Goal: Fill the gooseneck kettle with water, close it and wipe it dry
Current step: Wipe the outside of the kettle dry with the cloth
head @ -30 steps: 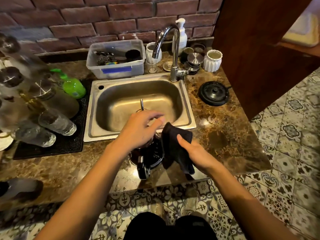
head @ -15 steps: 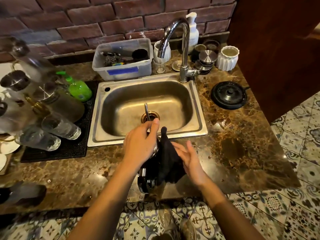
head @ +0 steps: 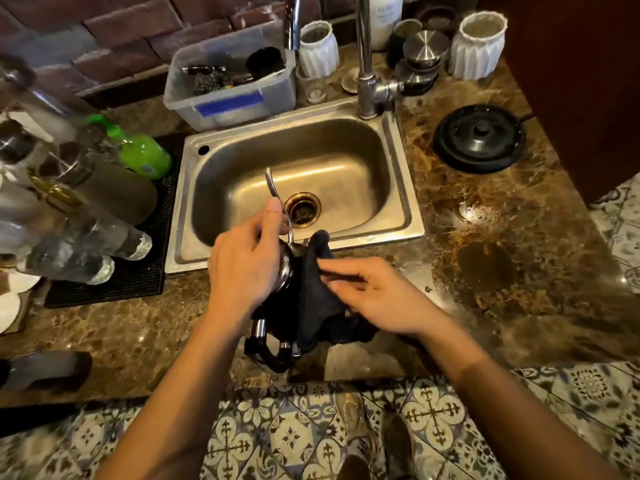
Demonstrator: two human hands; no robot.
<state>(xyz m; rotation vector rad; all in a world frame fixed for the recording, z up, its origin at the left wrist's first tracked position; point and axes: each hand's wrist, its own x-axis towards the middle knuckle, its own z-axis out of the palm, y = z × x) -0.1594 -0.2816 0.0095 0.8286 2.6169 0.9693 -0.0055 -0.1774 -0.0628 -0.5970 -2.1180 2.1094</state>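
Observation:
The steel gooseneck kettle [head: 285, 268] stands on the marble counter [head: 502, 265] just in front of the sink [head: 398, 188]. Its thin spout [head: 273, 187] curves up over the basin and its black handle [head: 268, 351] points toward me. My left hand [head: 242, 268] grips the top of the kettle, thumb against the spout's base. My right hand [head: 377, 299] presses a dark cloth [head: 315, 299] against the kettle's right side. Much of the kettle's body is hidden by the hands and cloth.
The black kettle base [head: 479, 140] sits on the counter at right. A tap [head: 365, 60] stands behind the sink, with a plastic tub [head: 235, 84], white ribbed cups [head: 479, 46] and metal lids. Glasses [head: 86, 251] and a green bottle [head: 143, 155] lie on a black mat at left.
My right hand has closed onto the cloth and slid it across the kettle's right side. My left hand stays on top of the kettle. The camera has come closer.

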